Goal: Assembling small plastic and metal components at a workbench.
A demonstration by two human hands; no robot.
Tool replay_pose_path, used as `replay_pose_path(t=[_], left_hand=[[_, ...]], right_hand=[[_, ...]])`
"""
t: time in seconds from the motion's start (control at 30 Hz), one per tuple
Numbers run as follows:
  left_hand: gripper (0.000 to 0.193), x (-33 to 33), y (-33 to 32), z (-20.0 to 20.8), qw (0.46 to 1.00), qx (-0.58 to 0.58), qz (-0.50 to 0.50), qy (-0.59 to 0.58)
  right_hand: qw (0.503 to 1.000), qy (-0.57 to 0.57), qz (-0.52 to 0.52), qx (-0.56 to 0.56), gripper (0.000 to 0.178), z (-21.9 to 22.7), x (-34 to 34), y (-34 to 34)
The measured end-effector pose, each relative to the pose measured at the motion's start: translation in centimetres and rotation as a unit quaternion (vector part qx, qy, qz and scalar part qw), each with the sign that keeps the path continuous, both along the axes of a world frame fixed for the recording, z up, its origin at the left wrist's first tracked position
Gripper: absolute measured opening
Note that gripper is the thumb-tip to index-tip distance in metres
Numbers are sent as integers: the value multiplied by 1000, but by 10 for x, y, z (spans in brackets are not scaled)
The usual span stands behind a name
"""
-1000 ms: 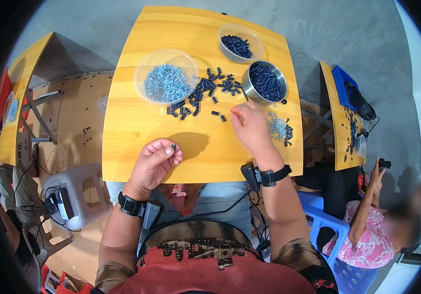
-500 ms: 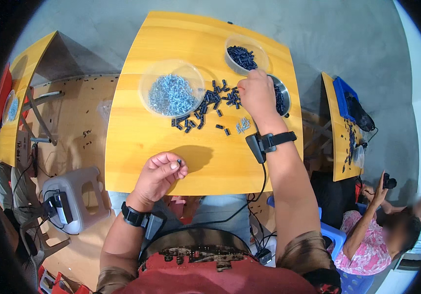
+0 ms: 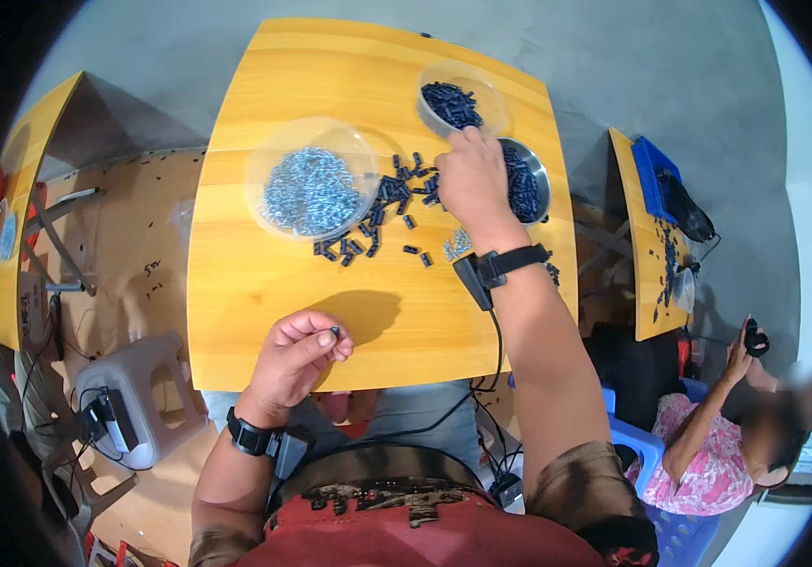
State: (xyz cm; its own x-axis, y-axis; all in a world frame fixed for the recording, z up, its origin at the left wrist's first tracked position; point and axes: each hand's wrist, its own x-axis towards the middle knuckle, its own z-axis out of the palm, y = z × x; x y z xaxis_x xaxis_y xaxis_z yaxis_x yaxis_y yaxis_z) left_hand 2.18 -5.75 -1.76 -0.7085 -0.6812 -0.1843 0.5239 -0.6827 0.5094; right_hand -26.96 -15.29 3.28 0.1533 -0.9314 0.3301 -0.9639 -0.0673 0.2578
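Head view: your left hand [image 3: 302,354] pinches a small dark piece [image 3: 335,332] between thumb and finger above the table [image 3: 255,302]'s near edge, probably so its end stays exposed. Right hand [image 3: 472,180] is at the clear tub [image 3: 490,99]'s near rim, fingertips hidden, grip can't tell. Versus a second ago: right hand moved up from beside the steel bowl [image 3: 541,184]; left pinch unchanged.

Yellow table [image 3: 236,283] (wood-grained) with two tubs [image 3: 328,133]; metal bowl [image 3: 542,187]; loose black pieces [image 3: 389,189]
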Motion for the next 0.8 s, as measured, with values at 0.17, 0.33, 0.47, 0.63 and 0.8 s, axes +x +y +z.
replay_pose_path(t=[0.17, 0.33, 0.47, 0.63, 0.8], left_hand=[[11, -3, 1, 2, 1000, 4, 5, -4], [10, -5, 2, 5, 1000, -1, 14, -18], [10, -7, 3, 2, 999, -23, 24, -25], [9, -11, 9, 4, 994, -50, 54, -74], [9, -17, 25, 14, 979, -99, 47, -173]], right_hand=[[1000, -11, 26, 4, 11, -2, -5, 0], [999, -37, 15, -6, 11, 11, -2, 10], [987, -125, 54, -79, 3, 34, 19, 40], [959, -240, 147, -12, 5, 40, 73, 112], [937, -312, 144, 58, 10, 30, 110, 171]])
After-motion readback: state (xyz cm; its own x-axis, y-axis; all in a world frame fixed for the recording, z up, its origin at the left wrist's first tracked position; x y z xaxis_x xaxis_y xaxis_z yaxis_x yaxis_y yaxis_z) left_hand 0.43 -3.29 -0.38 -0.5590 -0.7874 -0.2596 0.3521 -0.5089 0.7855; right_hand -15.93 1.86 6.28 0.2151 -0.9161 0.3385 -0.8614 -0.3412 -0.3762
